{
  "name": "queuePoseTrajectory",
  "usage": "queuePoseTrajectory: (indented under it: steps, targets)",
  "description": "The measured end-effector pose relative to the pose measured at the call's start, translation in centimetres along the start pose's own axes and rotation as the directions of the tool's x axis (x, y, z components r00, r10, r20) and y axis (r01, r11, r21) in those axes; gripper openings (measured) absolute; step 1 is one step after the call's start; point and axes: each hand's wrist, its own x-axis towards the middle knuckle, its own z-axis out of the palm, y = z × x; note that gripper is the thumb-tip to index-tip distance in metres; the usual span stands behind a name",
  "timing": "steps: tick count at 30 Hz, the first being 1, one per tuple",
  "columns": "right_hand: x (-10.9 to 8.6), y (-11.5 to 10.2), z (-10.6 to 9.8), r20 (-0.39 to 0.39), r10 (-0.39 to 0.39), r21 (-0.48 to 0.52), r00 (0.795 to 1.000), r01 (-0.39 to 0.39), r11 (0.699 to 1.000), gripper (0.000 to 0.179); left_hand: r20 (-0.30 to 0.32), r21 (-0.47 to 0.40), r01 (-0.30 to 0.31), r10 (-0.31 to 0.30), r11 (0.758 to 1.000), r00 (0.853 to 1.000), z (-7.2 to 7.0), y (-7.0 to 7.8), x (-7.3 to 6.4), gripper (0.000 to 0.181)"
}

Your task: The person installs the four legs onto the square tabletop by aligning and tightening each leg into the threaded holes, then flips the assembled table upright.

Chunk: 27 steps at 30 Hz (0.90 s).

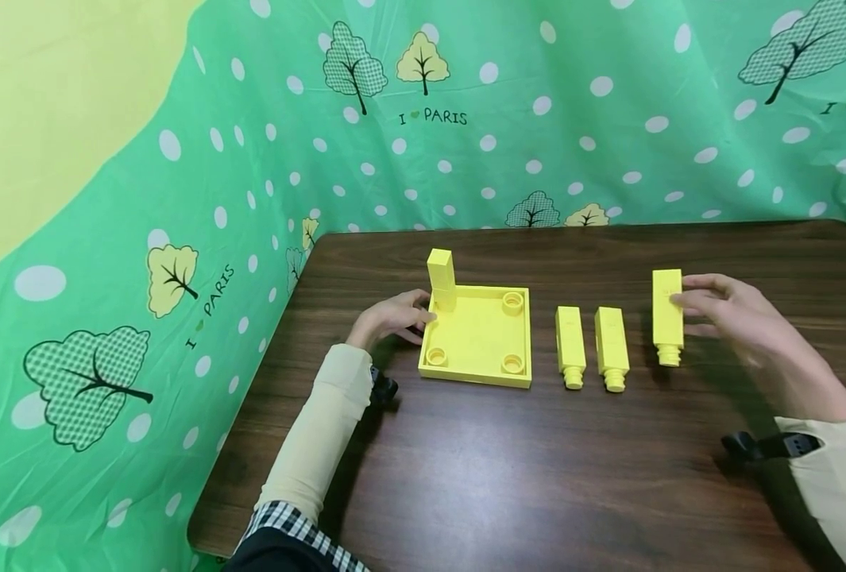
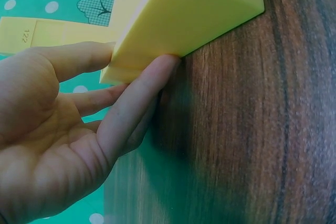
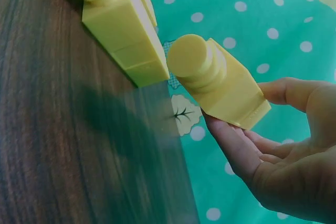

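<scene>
A square yellow tabletop (image 1: 476, 338) lies with its raised rim and round corner sockets facing up. One yellow table leg (image 1: 441, 274) stands upright in its far left corner. My left hand (image 1: 392, 314) grips the tabletop's left rim; in the left wrist view, thumb and fingers meet the tabletop's edge (image 2: 194, 14). Off to the right, my right hand (image 1: 740, 310) pinches another yellow leg (image 1: 667, 314), its threaded end pointing toward me. The right wrist view has this held leg (image 3: 231, 90) raised above the table, between thumb and fingers.
Two more yellow legs, a left one (image 1: 570, 342) and a right one (image 1: 612, 343), lie side by side between the tabletop and my right hand, threaded ends toward me. All rest on a dark wooden table (image 1: 465, 477). A green patterned cloth (image 1: 573, 119) hangs behind and left.
</scene>
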Motion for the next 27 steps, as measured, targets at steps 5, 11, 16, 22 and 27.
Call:
queuePoseTrajectory:
  steps: [5, 11, 16, 22, 27]
  targets:
    - [0.0, -0.6, 0.3, -0.054, -0.046, 0.091, 0.997, 0.051, 0.995, 0.057, 0.000, 0.007, -0.001, 0.001, 1.000, 1.000, 0.0, 0.1, -0.1, 0.056]
    - [-0.1, -1.4, 0.7, -0.130, -0.096, 0.268, 0.987, 0.128, 0.955, 0.031, 0.009, 0.008, -0.001, 0.001, 1.000, 1.000, 0.0, 0.1, -0.2, 0.056]
    - [-0.3, -2.4, 1.2, -0.171, -0.139, 0.364, 0.976, 0.193, 0.911, 0.034, 0.008, 0.007, 0.004, -0.004, 1.000, 1.000, 0.0, 0.2, -0.1, 0.057]
    - [-0.4, -3.6, 1.9, -0.187, -0.196, 0.436, 0.963, 0.260, 0.861, 0.038, 0.001, 0.006, 0.007, -0.007, 1.000, 1.000, 0.0, 0.2, -0.1, 0.056]
    - [-0.3, -4.4, 2.4, -0.195, -0.224, 0.471, 0.955, 0.291, 0.833, 0.039, 0.003, 0.000, 0.006, -0.006, 1.000, 1.000, 0.0, 0.1, 0.0, 0.055]
